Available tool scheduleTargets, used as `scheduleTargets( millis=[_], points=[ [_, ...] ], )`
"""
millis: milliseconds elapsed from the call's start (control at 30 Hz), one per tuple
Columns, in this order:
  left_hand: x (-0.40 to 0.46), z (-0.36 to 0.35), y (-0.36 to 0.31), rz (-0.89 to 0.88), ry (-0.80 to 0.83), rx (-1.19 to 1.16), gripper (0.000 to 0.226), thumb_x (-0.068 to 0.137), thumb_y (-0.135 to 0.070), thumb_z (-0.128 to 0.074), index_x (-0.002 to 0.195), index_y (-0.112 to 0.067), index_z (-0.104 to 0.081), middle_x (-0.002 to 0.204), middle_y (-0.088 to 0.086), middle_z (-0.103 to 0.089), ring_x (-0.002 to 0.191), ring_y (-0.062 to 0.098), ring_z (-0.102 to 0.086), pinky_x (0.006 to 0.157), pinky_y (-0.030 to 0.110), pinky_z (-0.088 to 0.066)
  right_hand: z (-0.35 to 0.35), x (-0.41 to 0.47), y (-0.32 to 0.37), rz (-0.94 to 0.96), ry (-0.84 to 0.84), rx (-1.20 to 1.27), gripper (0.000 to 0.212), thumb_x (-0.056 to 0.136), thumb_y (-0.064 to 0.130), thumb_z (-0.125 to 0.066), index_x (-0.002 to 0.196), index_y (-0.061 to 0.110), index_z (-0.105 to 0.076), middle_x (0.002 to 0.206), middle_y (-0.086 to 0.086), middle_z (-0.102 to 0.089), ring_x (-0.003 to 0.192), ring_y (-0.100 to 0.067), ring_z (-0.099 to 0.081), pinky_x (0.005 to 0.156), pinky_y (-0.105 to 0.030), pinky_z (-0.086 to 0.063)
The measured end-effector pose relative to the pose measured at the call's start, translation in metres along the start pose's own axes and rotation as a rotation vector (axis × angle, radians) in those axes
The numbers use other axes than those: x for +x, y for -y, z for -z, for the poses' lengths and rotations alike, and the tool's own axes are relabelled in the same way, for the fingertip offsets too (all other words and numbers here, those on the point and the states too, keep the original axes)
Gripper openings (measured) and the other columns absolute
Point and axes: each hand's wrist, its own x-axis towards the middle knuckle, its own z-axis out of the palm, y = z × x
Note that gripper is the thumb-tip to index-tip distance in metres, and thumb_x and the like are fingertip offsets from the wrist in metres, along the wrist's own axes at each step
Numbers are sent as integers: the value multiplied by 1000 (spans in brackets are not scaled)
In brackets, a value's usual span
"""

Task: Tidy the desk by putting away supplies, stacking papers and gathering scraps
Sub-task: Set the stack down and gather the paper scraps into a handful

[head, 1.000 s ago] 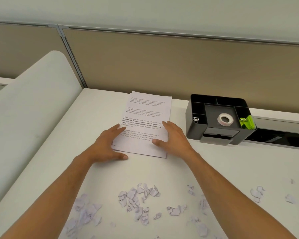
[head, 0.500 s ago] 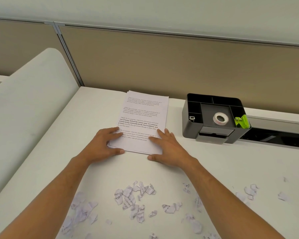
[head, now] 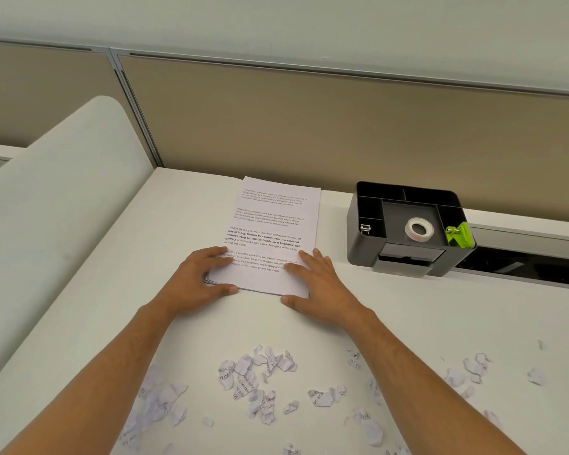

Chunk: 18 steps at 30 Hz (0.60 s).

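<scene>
A stack of printed papers (head: 276,224) lies on the white desk (head: 440,316) near the back partition. My left hand (head: 199,279) rests flat on the stack's near left corner, its thumb along the front edge. At the near right corner, my right hand (head: 316,285) lies with straight fingers on the sheets and its thumb on the desk. Torn paper scraps (head: 260,382) are scattered over the desk's near part, between and beside my forearms.
A black desk organizer (head: 368,254) stands right of the stack, holding a tape roll (head: 419,228), a green clip (head: 459,236) and a small metal clip (head: 364,228). A white curved panel (head: 56,224) borders the desk's left side. Tan partitions rise behind.
Both hands have slid back toward the stack's near corners, the right thumb now off the paper onto the desk. The sheets look more squared up.
</scene>
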Motion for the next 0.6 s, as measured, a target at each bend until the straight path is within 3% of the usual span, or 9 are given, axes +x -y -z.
scheduleTargets(
  millis=[167,233,333,500,600],
  points=[
    [-3,3,-4,-17,30,20,87,61,-68,-73,135,-28,-54,150,-7,-39,139,11,-34,115,26,-23,1,-6,3,1,-28,0,83,87,57,-59,154,32,-15,164,0,5,149,-18,16,122,-38,8],
    [-7,3,-8,-37,23,27,92,63,-64,-78,141,-28,-46,155,-4,-32,143,13,-28,116,27,-19,1,-12,6,7,-67,-2,92,85,59,-60,154,31,-7,164,3,9,149,-15,18,122,-39,7],
    [-20,5,-14,-33,-43,13,90,68,-50,-81,145,-30,-39,157,-9,-23,145,9,-19,116,29,-15,0,-23,12,7,-161,12,91,86,62,-57,155,29,-9,164,5,6,149,-12,13,121,-33,5],
    [-65,13,-25,-106,-327,5,45,84,-31,-71,125,-17,-62,139,-9,-47,130,14,-46,111,38,-36,-8,-56,23,27,-284,92,63,95,52,-50,149,24,-34,161,6,-20,149,-12,-12,120,-30,-12],
    [-99,18,-24,-65,-336,78,32,90,-30,-64,119,-17,-67,139,-4,-54,131,18,-48,109,32,-35,-20,-75,30,85,-270,108,52,98,47,-49,143,23,-45,157,7,-29,146,-11,-22,120,-30,-20]
  ],
)
